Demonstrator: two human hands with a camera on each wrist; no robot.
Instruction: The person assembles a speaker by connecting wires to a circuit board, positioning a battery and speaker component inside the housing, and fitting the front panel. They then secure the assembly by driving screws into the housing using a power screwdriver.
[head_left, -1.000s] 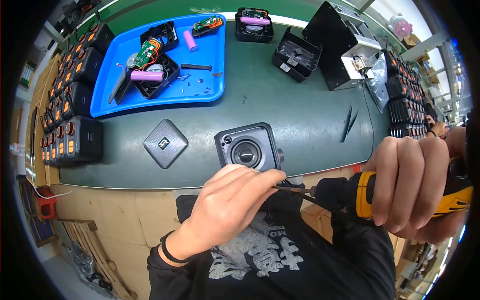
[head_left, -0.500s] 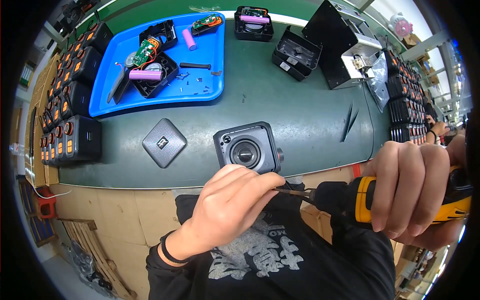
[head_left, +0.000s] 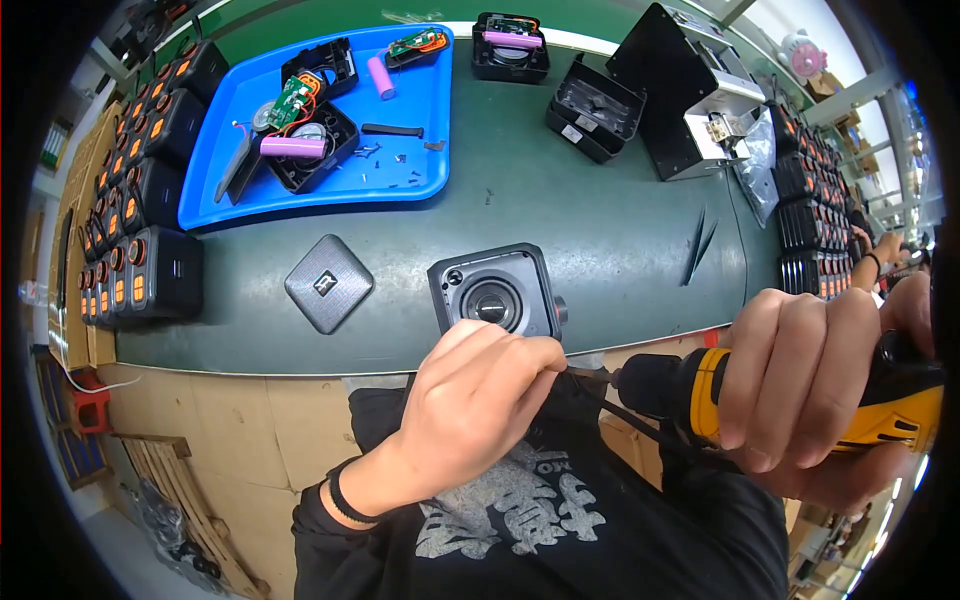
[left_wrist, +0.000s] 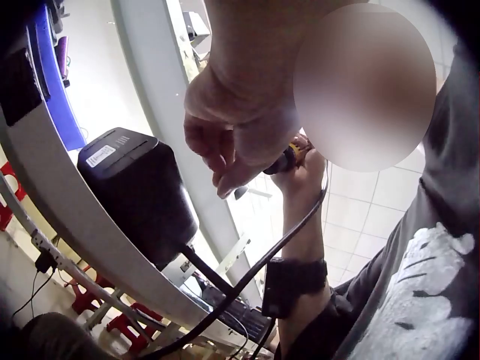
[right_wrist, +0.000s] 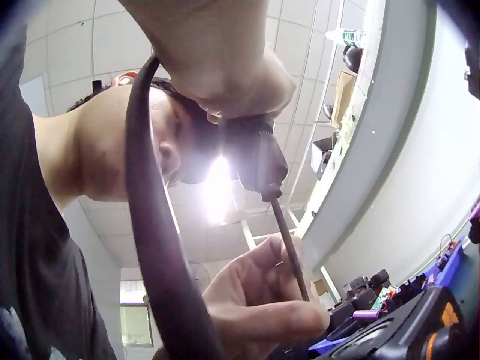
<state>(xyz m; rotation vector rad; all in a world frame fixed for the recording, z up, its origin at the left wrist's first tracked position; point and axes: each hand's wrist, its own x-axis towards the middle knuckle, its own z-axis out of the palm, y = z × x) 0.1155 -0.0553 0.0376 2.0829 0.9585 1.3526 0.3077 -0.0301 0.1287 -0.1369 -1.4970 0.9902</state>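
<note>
My right hand (head_left: 805, 385) grips a yellow and black power screwdriver (head_left: 706, 392), which points left. Its long thin bit (right_wrist: 287, 240) reaches the fingertips of my left hand (head_left: 470, 400). In the right wrist view, thumb and forefinger pinch around the bit's tip, and anything small between them is hidden. Just beyond the left hand, at the table's near edge, stands a black square-cornered speaker box (head_left: 540, 265) with its round cone (head_left: 492, 303) facing up. The left hand overlaps its near side. A square grey cover with a logo (head_left: 329, 284) lies left of the box.
A blue tray (head_left: 215, 150) at back left holds opened housings, pink battery cells and loose screws. Tweezers (head_left: 698, 250) lie to the right. Behind are an empty black housing (head_left: 597, 105) and a black metal machine (head_left: 650, 100). Stacked speakers (head_left: 160, 270) line the left edge.
My right hand has shifted slightly left with the power screwdriver. The left hand's fingers have drawn in a little more around the bit's tip. The speaker box and cover stay in place.
</note>
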